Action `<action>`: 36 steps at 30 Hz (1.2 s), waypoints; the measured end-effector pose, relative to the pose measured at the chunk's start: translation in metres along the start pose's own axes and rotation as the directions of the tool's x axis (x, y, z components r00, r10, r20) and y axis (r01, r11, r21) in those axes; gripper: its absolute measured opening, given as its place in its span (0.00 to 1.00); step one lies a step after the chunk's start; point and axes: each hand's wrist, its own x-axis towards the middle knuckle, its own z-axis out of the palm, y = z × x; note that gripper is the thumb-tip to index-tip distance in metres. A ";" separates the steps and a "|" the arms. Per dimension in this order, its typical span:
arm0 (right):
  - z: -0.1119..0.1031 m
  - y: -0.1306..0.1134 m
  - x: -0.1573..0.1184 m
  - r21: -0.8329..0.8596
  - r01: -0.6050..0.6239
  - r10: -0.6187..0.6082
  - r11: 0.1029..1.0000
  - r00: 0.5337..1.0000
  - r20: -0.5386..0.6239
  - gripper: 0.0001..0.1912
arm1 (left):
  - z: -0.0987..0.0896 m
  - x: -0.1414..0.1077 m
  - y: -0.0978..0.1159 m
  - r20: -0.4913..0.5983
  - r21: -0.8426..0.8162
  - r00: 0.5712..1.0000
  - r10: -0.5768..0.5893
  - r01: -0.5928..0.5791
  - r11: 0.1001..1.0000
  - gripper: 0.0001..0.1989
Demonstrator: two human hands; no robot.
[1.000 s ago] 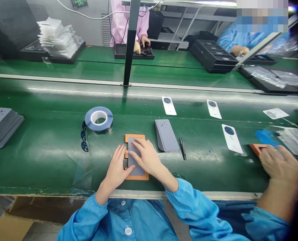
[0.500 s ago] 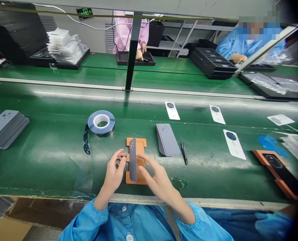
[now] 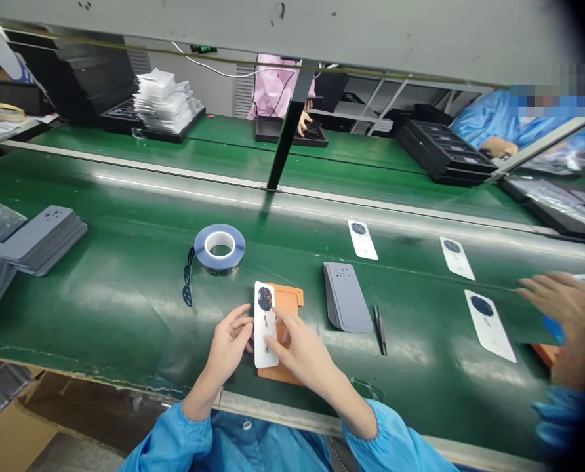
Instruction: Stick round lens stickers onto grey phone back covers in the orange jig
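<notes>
A phone back cover, white side up with a dark round camera sticker, is tilted over the left part of an orange fixture. My right hand grips the cover by its right edge, with thumb and forefinger on it. At the opposite edge, my left hand has its fingers loosely curled and apart, close beside the cover. Whether those fingertips touch it is unclear. A blue roll of stickers lies beyond my left hand, its loose strip hanging toward me.
A stack of grey covers and black tweezers lie to the right. White covers are spread further right, where another person's hand reaches in. More grey covers sit at left. A dark post stands ahead.
The cover has turned from nearly edge-on, dark side showing, to its white side with the sticker facing up. Another person's hand has entered at right. The view has shifted left.
</notes>
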 end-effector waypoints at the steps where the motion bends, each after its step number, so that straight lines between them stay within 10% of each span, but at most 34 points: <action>1: -0.001 0.000 0.004 -0.017 -0.014 0.014 1.000 1.000 -0.005 0.27 | -0.001 0.001 0.001 -0.010 -0.010 1.000 0.007 -0.007 1.000 0.36; 11: -0.011 -0.013 0.040 0.063 0.087 -0.086 0.994 0.996 -0.017 0.28 | -0.006 0.008 0.006 -0.153 -0.056 0.975 0.160 -0.170 0.984 0.30; 16: -0.022 -0.005 0.077 0.411 0.075 -0.113 0.909 0.991 0.068 0.23 | -0.020 0.013 0.014 -0.236 0.044 0.935 0.265 -0.262 0.964 0.27; 18: -0.032 0.004 0.108 0.472 -0.004 -0.014 0.882 0.999 0.035 0.23 | -0.030 0.011 0.019 -0.284 0.251 0.862 0.420 -0.356 0.900 0.23; 23: -0.064 0.023 0.202 0.422 -0.146 0.250 0.895 0.947 -0.204 0.24 | -0.065 0.002 0.034 -0.343 0.792 0.462 0.818 -0.326 0.516 0.20; 25: -0.074 0.026 0.229 0.394 -0.181 0.291 0.901 0.926 -0.240 0.25 | -0.081 0.000 0.034 -0.425 0.787 0.523 0.739 -0.190 0.587 0.28; 29: -0.083 0.024 0.250 0.310 -0.237 0.328 0.921 0.901 -0.284 0.22 | -0.108 0.002 0.024 -0.473 0.509 0.811 0.345 -0.068 0.858 0.31; 36: -0.047 0.002 0.205 0.332 -0.142 0.179 0.932 0.980 -0.083 0.21 | -0.104 0.004 0.019 -0.366 0.184 0.911 0.191 -0.130 0.974 0.35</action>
